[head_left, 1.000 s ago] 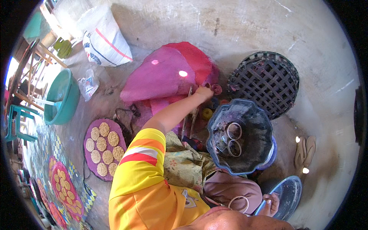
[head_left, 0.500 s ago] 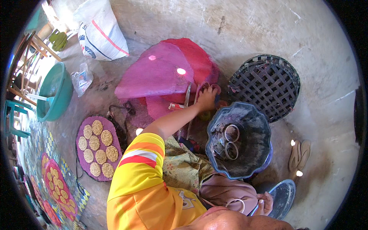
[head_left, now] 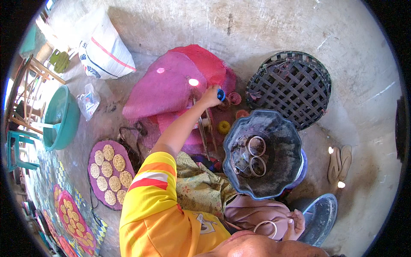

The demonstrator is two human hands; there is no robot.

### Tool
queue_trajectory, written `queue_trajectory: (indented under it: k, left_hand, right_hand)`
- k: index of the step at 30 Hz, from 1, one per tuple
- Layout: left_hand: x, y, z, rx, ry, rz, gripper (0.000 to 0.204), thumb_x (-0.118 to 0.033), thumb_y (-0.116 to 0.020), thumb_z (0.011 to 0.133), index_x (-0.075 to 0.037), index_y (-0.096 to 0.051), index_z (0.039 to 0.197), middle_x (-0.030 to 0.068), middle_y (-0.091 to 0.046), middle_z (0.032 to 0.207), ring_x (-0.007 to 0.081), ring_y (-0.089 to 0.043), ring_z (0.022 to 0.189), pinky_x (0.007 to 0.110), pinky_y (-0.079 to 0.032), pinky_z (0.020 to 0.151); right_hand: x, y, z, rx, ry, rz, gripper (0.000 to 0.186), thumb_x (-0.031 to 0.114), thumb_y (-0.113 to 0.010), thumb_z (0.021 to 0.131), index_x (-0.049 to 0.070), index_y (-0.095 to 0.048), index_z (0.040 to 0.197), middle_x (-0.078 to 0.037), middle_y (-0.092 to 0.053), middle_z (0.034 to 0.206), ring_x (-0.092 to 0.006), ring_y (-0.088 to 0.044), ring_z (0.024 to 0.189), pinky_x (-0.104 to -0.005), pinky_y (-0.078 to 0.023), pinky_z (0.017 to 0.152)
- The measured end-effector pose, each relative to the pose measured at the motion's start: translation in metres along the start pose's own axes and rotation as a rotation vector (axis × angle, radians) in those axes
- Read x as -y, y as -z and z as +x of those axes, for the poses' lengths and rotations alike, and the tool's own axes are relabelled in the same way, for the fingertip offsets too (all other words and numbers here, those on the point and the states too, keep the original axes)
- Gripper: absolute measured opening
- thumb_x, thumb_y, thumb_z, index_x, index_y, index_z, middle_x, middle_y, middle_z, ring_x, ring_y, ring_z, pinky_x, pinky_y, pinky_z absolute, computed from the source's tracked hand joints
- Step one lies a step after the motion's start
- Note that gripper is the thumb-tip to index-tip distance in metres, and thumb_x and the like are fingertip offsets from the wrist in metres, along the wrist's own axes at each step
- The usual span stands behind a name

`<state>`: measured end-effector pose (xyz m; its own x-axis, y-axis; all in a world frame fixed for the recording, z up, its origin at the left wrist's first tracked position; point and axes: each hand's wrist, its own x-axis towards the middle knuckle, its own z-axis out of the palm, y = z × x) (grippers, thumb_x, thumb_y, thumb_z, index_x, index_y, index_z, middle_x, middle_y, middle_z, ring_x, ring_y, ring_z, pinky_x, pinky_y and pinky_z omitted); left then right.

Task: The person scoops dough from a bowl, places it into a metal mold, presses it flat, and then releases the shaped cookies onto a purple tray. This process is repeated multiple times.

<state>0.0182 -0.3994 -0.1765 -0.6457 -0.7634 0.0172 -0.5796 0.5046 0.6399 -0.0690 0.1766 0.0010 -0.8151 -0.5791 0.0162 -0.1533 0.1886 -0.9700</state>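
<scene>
**Grey floor with many household things set down**

On the bare grey floor (head_left: 108,121), at the far left, a white sack (head_left: 105,49) with a red stripe. Nearer, a clear plastic bag (head_left: 88,101), just beside a teal basin (head_left: 70,124). At the left edge, a teal stool (head_left: 20,147); toward the near left, a patterned mat (head_left: 47,177), spread flat. Right of this mat, a purple oval tray (head_left: 121,149), with a black cord (head_left: 138,127) just beyond. In the middle, pink and red mesh sheets (head_left: 162,94), overlapping. On the far right, a black woven basket (head_left: 289,92); nearer, tan sandals (head_left: 340,165), side by side. At the near right, a shallow dark basin (head_left: 322,220). Under the scalloped basin (head_left: 284,145), direct floor contact impossible to tell.
</scene>
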Motion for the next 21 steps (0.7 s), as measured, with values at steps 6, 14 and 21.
queue_trajectory:
  k: [6,14,21]
  left_hand:
    - [-0.014,-0.027,-0.008,-0.093,-0.19,0.153,0.05,-0.012,-0.063,0.067,-0.005,-0.042,0.111,0.0226,-0.047,0.106,0.0392,-0.049,0.101,0.044,-0.042,0.085]
    - [-0.03,-0.063,-0.021,-0.13,-0.393,0.073,0.063,-0.014,-0.064,0.068,-0.007,-0.036,0.124,0.0216,-0.045,0.11,0.0403,-0.047,0.101,0.046,-0.04,0.086]
    - [-0.041,-0.064,-0.006,-0.081,-0.321,-0.002,0.065,-0.029,-0.069,0.065,-0.007,-0.044,0.121,0.0221,-0.053,0.108,0.0367,-0.049,0.105,0.045,-0.04,0.087]
  right_hand:
    - [-0.002,-0.001,0.0,-0.013,-0.047,0.014,0.039,0.014,-0.066,0.075,-0.003,-0.054,0.107,-0.011,-0.058,0.103,-0.0188,-0.055,0.094,-0.0305,-0.043,0.086]
    - [-0.007,-0.005,0.005,0.063,0.086,-0.063,0.036,0.007,-0.056,0.08,-0.001,-0.05,0.114,-0.011,-0.059,0.088,-0.0155,-0.054,0.082,-0.0276,-0.042,0.077]
    - [-0.024,0.011,0.009,0.165,0.146,-0.14,0.039,0.011,-0.055,0.083,-0.002,-0.045,0.119,-0.012,-0.057,0.093,-0.0162,-0.053,0.083,-0.0286,-0.042,0.078]
